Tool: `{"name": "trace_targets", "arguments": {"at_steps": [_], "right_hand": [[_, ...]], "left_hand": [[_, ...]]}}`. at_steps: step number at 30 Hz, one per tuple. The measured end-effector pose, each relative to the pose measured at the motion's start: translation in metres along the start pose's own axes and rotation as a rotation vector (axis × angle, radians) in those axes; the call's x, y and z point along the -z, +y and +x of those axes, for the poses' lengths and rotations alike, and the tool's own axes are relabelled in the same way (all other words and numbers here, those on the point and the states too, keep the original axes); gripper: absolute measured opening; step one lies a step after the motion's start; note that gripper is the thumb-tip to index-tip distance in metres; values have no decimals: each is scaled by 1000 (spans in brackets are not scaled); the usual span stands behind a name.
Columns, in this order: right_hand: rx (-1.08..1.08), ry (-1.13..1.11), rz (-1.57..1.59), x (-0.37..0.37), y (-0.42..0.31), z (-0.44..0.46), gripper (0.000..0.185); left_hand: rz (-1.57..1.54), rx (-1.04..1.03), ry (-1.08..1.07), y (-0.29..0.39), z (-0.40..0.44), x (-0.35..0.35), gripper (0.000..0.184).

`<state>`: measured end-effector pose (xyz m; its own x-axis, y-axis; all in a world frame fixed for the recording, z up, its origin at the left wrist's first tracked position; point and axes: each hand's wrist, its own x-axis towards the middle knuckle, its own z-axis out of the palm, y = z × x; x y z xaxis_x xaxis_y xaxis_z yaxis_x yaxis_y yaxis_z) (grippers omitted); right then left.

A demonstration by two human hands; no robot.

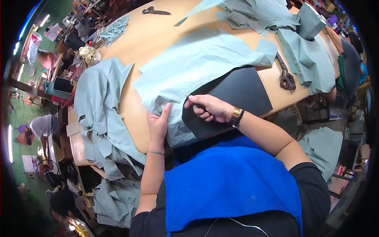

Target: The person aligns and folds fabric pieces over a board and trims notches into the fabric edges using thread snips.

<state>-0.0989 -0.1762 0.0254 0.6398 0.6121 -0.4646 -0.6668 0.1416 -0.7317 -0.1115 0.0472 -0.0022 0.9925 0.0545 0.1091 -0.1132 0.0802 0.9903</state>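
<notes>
A pale green fabric piece (197,55) lies across the table, with a dark flat panel (241,89) over its near right part. At the fabric's left edge is my left hand (158,124); its thumb rests on top and the fingers go out of sight under the cloth. The cloth is wrinkled beside that thumb. My right hand (211,108) is closed in a pinch above the left edge of the dark panel, with the other fingers curled. What sits between its thumb and forefinger is too small to make out.
Dark-handled scissors (154,11) lie at the far edge, and another tool with a wrapped handle (287,81) lies at the right. Fabric heaps (102,102) and stacks (256,17) cover the table's left side and back right. A co-worker (349,63) is at the right.
</notes>
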Motion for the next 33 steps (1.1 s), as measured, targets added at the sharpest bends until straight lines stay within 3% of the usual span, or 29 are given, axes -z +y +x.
{"name": "trace_targets", "arguments": {"at_steps": [6,9,33], "right_hand": [[46,-16,-3,3,4,-2,35],[9,-5,-1,2,3,-7,34],[21,-63,-85,-1,1,-2,36]], "left_hand": [[56,-93,41,-9,1,0,37],[7,-49,44,-8,1,1,45],[-23,-53,11,-2,0,-3,42]]}}
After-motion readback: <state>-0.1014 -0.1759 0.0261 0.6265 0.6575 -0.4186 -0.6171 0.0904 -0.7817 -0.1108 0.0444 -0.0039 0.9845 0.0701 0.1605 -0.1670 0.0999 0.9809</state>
